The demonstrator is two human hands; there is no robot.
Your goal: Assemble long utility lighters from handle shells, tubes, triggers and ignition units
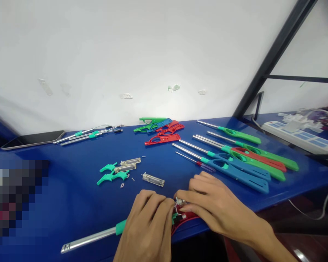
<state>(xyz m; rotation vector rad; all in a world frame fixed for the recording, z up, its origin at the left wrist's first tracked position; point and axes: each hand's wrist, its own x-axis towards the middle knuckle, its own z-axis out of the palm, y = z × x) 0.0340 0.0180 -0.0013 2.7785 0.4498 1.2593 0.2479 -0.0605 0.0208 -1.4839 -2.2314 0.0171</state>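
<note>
Near the front edge of the blue table lies a lighter with a silver tube (89, 239), a green collar (120, 227) and an open red handle shell (190, 215). My left hand (149, 223) is closed over the joint between tube and shell, its fingertips at the inner parts. On the right, my right hand (213, 203) pinches a small whitish part (179, 201) above the red shell between thumb and index finger. A thin white wire runs beside it. Just beyond my hands is a clear fuel tank (153, 179).
Several assembled lighters (235, 174) and a screwdriver (206, 166) lie to the right. Green triggers (108, 177), two tanks (125, 167) and small screws are left of centre. Behind are coloured shells (162, 139), tubes (83, 135) and a phone (34, 139). A power strip (303, 136) sits far right.
</note>
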